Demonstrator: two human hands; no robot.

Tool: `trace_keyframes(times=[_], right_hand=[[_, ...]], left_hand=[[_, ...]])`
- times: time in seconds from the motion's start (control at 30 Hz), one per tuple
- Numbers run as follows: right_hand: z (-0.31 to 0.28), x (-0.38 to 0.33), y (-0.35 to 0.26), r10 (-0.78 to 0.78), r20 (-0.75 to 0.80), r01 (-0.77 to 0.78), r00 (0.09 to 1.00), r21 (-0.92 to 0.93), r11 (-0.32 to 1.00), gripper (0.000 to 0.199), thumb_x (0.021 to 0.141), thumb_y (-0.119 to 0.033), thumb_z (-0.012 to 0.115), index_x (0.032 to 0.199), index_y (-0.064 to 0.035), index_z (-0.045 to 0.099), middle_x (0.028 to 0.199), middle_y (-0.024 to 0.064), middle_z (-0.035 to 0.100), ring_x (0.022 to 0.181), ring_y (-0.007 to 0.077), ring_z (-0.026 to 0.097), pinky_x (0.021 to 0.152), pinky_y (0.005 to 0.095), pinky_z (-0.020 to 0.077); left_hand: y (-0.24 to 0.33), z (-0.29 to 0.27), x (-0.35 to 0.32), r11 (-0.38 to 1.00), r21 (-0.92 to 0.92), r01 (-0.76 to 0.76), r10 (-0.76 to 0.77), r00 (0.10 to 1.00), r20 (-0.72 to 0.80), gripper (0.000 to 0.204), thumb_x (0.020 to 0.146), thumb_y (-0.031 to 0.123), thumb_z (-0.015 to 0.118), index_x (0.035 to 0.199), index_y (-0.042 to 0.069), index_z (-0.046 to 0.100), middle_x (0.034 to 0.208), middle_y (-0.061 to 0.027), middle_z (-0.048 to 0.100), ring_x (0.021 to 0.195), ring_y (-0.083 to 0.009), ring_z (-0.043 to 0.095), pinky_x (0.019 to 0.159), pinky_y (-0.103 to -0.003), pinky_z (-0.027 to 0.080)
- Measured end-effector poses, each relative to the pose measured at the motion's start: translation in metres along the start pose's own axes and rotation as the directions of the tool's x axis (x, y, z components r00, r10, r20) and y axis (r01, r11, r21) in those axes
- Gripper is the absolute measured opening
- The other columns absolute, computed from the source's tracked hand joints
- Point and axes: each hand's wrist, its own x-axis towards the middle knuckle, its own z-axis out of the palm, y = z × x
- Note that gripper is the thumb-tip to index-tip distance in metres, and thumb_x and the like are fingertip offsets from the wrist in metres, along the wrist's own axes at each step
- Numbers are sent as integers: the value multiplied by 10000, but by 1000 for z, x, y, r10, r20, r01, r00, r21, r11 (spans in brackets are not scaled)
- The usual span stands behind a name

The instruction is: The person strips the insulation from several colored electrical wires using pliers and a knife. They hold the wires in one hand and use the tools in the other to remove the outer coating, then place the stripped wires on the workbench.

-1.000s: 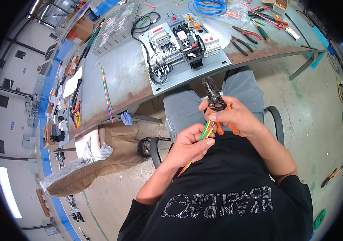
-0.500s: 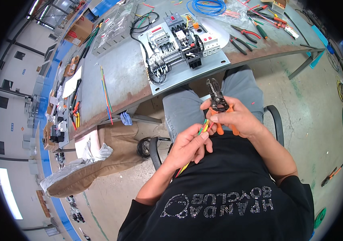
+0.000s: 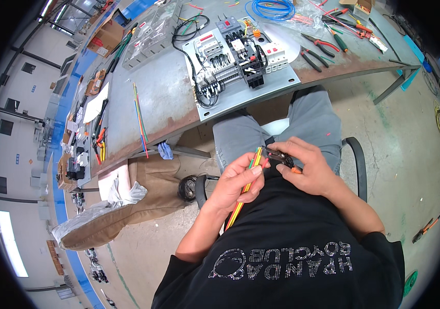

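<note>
A small bundle of yellow, green and red wires (image 3: 238, 208) is pinched in my left hand (image 3: 239, 181), the ends pointing up and away from me. My right hand (image 3: 307, 166) is closed around wire strippers (image 3: 280, 158) with a dark metal head and orange handles. The tool's jaws lie sideways at the wire ends, close to my left fingertips; whether they grip a wire is too small to tell. Both hands are over my lap, in front of the table edge. Beyond them, a metal mounting plate (image 3: 273, 91) on the table carries wired electrical components (image 3: 240, 54).
Pliers (image 3: 320, 45) and a screwdriver (image 3: 339, 41) lie at the table's right. Loose coloured wires (image 3: 140, 121) lie left of the plate, and a blue wire coil (image 3: 270, 7) at the back. Another person's brown-trousered leg (image 3: 150, 206) is at left. Chair armrests flank me.
The wire strippers have turned from pointing away to lying sideways, their jaws now at the wire ends. My left hand has raised the bundle slightly. The view has shifted a little.
</note>
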Motion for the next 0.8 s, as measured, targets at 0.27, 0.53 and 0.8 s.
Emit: trace_keyframes(times=[0.27, 0.53, 0.8], right_hand=[[0, 1, -4, -93, -40, 85, 995, -170, 982, 545, 775, -12, 767, 1313, -52, 686, 1052, 140, 665, 924, 324, 672, 826, 396, 549], [7, -2, -2, -141, -24, 133, 990, -205, 970, 613, 714, -9, 747, 1319, -91, 694, 1018, 130, 643, 915, 330, 667, 818, 424, 552], [3, -2, 0, -138, 2, 136, 990, -178, 975, 609, 716, 11, 736, 1314, -96, 707, 960, 117, 630, 852, 315, 660, 768, 408, 551]], left_hand=[[-2, -3, -2, 997, -80, 4, -1, 999, 34, 229, 1107, 148, 538, 1318, 69, 579, 679, -26, 538, 403, -35, 320, 387, -203, 241], [-3, -6, -4, 993, -115, 29, -25, 999, 34, 234, 1090, 119, 554, 1319, 93, 590, 677, -35, 527, 407, -46, 331, 390, -209, 245], [-1, -2, -4, 992, -115, 48, -44, 998, 33, 220, 1090, 125, 560, 1307, 102, 586, 679, -32, 528, 408, -43, 324, 388, -209, 231]])
